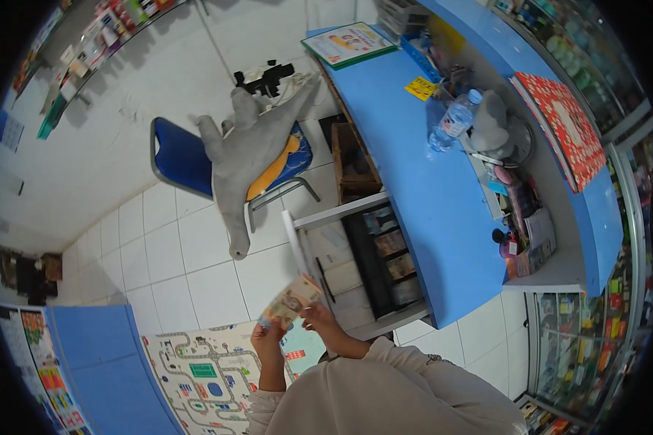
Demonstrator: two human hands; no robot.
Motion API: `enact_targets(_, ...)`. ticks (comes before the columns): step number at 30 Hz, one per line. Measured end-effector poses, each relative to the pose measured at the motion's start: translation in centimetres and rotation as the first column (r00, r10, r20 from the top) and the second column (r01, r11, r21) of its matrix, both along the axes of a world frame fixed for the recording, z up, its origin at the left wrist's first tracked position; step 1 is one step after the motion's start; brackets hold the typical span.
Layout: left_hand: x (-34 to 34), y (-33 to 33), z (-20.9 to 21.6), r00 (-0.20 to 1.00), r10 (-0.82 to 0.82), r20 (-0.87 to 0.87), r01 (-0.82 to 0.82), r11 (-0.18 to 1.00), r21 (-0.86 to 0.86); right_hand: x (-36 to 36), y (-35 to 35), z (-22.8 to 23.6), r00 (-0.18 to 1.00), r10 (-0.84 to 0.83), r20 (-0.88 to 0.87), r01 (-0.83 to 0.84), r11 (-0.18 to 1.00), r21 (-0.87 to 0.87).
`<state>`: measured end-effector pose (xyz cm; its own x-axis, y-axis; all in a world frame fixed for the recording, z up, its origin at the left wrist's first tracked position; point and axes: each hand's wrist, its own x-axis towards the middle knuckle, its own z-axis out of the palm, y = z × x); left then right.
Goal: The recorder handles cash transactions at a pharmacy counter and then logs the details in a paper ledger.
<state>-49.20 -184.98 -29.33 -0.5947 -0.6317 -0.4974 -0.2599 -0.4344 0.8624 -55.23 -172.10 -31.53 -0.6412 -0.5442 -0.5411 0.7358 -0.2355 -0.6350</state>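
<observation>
A banknote is stretched between my two hands, in front of my body. My left hand pinches its lower left end, and my right hand grips it near the right end. Whether several notes lie together I cannot tell. Just beyond and to the right, a white cash drawer is pulled out from under the blue counter. Inside it, a black divided tray holds banknotes in its compartments, with pale papers beside it.
On the blue counter stand a water bottle and a perfume-like bottle. A grey plush toy lies over a blue chair. A road-print play mat covers floor at left. A wooden box stands beside the drawer.
</observation>
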Motion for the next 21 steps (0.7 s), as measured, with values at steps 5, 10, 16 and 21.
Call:
enact_targets(5,-0.5,2.5,-2.7,0.990,-0.134,0.043,0.131,0.989,0.063,-3.3,3.5,-3.7,0.843,-0.526,-0.115,0.528,0.765,0.369)
enact_targets(10,-3.1,4.0,-3.3,0.956,-0.283,0.072,0.275,0.955,0.108,-7.1,11.0,-10.8,0.749,-0.658,-0.077,0.552,0.556,0.622)
enact_targets(16,-6.2,6.1,-5.9,0.803,-0.549,0.233,0.531,0.836,0.139,-6.4,11.4,-5.5,0.819,-0.535,0.207,0.453,0.825,0.339)
enact_targets(21,-8.7,8.9,-7.4,0.849,-0.528,-0.017,0.477,0.753,0.454,-5.9,12.4,-5.1,0.805,-0.485,0.342,0.471,0.873,0.128)
